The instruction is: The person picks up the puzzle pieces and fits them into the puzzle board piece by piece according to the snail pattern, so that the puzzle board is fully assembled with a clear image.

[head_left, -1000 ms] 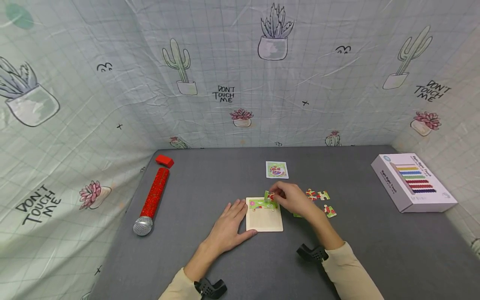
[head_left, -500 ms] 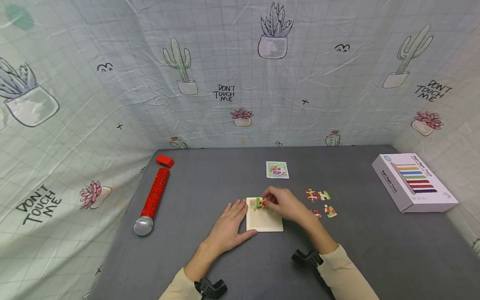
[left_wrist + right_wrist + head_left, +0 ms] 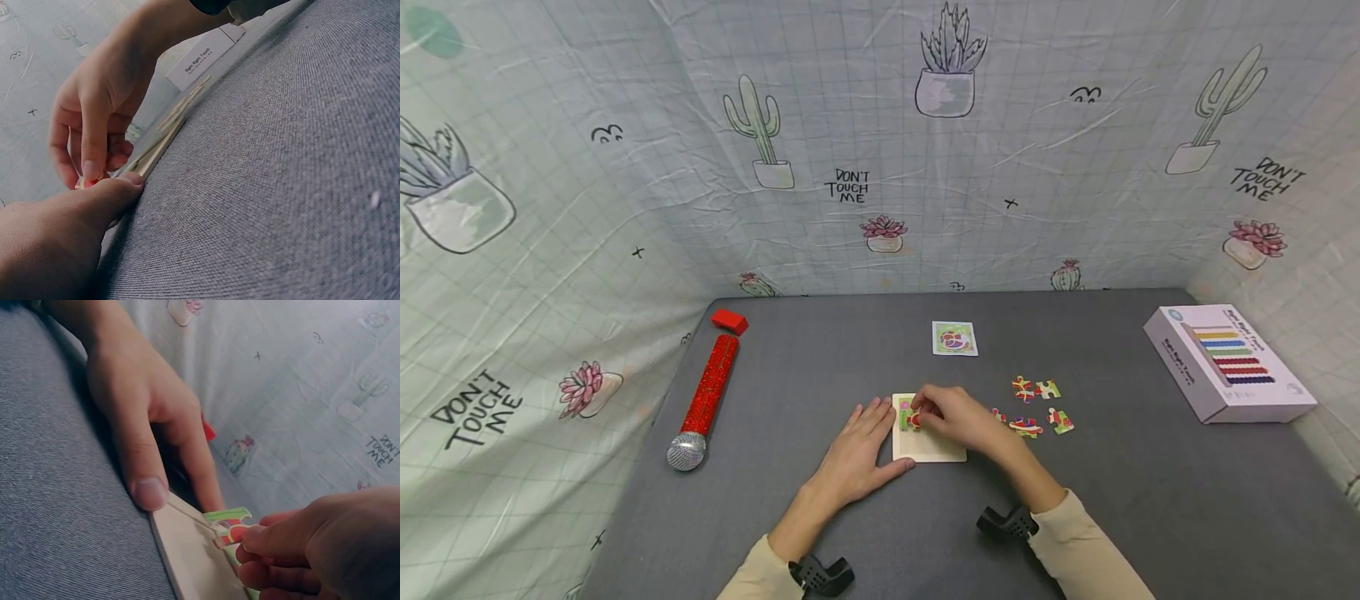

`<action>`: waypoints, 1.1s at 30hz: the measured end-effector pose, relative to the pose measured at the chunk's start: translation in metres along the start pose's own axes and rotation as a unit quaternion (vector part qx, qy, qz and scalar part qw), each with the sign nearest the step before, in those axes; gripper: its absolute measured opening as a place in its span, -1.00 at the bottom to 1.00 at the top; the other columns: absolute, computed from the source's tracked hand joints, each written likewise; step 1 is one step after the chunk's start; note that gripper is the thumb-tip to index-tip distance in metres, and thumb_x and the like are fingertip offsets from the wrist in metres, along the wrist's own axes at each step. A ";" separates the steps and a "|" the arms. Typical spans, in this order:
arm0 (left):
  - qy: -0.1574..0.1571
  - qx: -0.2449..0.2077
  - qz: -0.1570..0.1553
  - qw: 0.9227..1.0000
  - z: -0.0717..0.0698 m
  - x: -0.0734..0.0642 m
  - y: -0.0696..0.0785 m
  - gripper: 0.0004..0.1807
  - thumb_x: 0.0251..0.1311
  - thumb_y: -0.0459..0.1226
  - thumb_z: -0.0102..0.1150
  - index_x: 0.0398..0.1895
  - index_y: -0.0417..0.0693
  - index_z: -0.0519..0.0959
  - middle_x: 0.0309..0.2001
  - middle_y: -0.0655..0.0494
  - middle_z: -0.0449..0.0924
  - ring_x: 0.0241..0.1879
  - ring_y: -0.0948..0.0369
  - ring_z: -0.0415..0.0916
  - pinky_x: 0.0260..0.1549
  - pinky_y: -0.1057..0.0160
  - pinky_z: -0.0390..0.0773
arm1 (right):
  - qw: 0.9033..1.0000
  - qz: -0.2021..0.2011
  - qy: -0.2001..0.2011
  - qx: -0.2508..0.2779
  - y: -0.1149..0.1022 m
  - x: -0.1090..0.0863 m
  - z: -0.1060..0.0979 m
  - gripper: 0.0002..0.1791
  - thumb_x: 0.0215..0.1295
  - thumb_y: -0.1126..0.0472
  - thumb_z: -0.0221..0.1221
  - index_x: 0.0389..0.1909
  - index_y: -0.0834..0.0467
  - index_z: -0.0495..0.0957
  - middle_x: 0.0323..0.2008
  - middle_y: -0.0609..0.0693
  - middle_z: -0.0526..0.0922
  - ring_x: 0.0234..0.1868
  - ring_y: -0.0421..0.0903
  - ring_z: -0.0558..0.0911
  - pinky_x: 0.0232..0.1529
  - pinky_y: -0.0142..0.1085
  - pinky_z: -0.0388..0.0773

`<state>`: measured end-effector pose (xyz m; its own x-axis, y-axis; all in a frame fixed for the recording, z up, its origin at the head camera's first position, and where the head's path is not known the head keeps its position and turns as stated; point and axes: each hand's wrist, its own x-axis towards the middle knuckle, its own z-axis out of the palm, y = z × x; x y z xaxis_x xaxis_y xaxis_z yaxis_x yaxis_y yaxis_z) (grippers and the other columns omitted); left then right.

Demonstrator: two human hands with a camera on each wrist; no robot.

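A pale wooden puzzle board [image 3: 928, 450] lies in the middle of the table, its upper part filled with green and pink pieces. My left hand [image 3: 856, 454] rests along its left side, fingers straight, thumb at the lower left corner. Between thumb and fingers my right hand [image 3: 958, 417] pinches a green and red puzzle piece [image 3: 232, 528], tilted just over the board's left part. In the left wrist view a bit of red on this piece [image 3: 90, 183] shows under the right fingertips. The right hand hides much of the board's upper right.
Several loose puzzle pieces [image 3: 1060, 422] lie right of the board. A small picture card [image 3: 955, 339] is behind it. At the left are a red microphone [image 3: 706, 400] and a red block [image 3: 730, 322]; a white box [image 3: 1228, 367] stands at the right.
My right hand has carried the puzzle piece left and toward me, from the board's upper edge to its left part. More loose pieces show beside the hand. The left hand has stayed put.
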<state>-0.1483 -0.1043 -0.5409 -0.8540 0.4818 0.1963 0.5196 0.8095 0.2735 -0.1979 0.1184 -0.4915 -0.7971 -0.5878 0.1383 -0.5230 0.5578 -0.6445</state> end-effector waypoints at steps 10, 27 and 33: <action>0.000 0.001 0.002 1.000 0.000 0.001 0.000 -0.06 0.24 0.28 0.13 0.44 -0.25 0.34 0.50 -0.11 0.28 0.53 -0.01 0.18 0.53 -0.05 0.17 | 0.999 0.000 -0.013 -0.030 0.001 0.001 0.007 -0.88 0.35 0.30 0.24 -0.14 0.20 0.65 -0.40 -0.08 0.68 -0.43 -0.36 0.50 -0.40 -0.49 0.49; -0.007 0.001 -0.002 1.000 -0.001 0.001 0.000 -0.07 0.24 0.27 0.14 0.45 -0.23 0.33 0.50 -0.08 0.27 0.53 0.01 0.17 0.54 -0.03 0.15 | 0.999 0.006 -0.004 -0.054 0.003 0.000 0.010 -0.82 0.22 0.23 0.37 -0.18 0.18 0.68 -0.44 -0.12 0.57 -0.42 -0.31 0.45 -0.40 -0.48 0.44; -0.005 0.000 -0.001 1.000 0.000 0.001 0.000 -0.07 0.24 0.27 0.15 0.45 -0.22 0.34 0.50 -0.08 0.27 0.53 0.01 0.17 0.54 -0.04 0.15 | 0.998 0.005 -0.010 -0.056 0.002 0.000 0.010 -0.80 0.17 0.22 0.41 -0.19 0.18 0.69 -0.42 -0.07 0.59 -0.39 -0.25 0.49 -0.38 -0.48 0.44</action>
<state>-0.1490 -0.1042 -0.5407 -0.8551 0.4835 0.1872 0.5181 0.8103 0.2739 -0.1957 0.1141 -0.4999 -0.7966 -0.5929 0.1176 -0.5470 0.6243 -0.5577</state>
